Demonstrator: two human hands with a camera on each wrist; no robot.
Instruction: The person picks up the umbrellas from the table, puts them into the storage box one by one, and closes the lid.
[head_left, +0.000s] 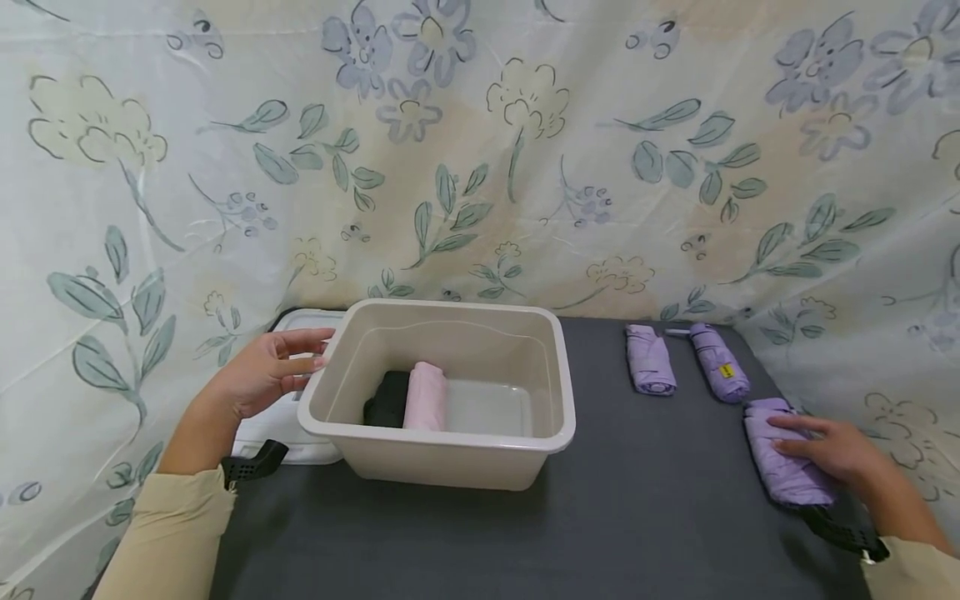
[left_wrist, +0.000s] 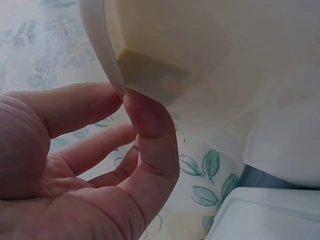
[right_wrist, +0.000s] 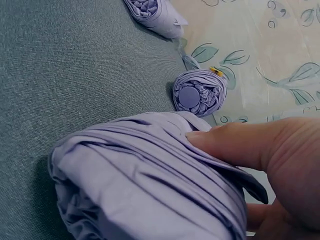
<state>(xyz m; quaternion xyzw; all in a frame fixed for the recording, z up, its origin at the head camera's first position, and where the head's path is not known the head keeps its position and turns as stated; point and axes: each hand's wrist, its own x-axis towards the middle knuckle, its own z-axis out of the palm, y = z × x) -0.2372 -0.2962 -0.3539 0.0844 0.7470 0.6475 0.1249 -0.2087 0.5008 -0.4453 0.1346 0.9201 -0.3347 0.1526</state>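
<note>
My left hand pinches the left rim of a beige plastic bin between thumb and fingers. Inside the bin, a black bundle lies beside a pink rolled bundle. Far to the right, my right hand holds a puffy purple folded umbrella by its right side, with the thumb on the pleated fabric. Behind it lies a slimmer purple umbrella with a yellow tag and a round end cap. A shorter purple roll is to the left of that one.
A white lid-like panel lies to the left of the bin, partly under my left arm. A floral curtain hangs along the back and both sides of the dark grey table.
</note>
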